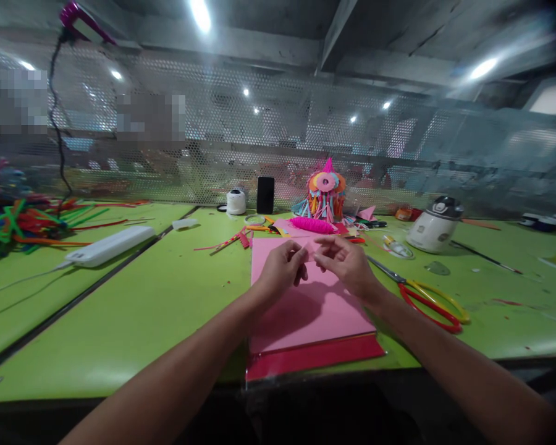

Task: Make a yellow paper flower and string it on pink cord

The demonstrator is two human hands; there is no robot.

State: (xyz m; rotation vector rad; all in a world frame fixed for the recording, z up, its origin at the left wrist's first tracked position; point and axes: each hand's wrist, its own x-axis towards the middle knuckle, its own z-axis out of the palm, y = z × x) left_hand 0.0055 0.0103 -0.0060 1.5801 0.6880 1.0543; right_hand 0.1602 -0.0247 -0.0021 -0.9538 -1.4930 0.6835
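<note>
My left hand (pixel 280 269) and my right hand (pixel 345 262) meet above a stack of pink paper sheets (pixel 306 309) on the green table. Both pinch a small pink paper piece (pixel 311 247) between their fingertips. A red sheet (pixel 315 358) lies under the pink stack at the table's near edge. Red-and-yellow-handled scissors (pixel 426 300) lie just right of my right wrist.
A colourful paper lantern with tassels (pixel 325 191) stands behind the paper, with a pink fringed roll (pixel 311 225) before it. A white glue pot (pixel 433 227), a black phone (pixel 265 194), a white tape roll (pixel 236 201), a white power strip (pixel 113 245) and coloured strips (pixel 23 225) are around. A mesh screen (pixel 278 130) backs the table.
</note>
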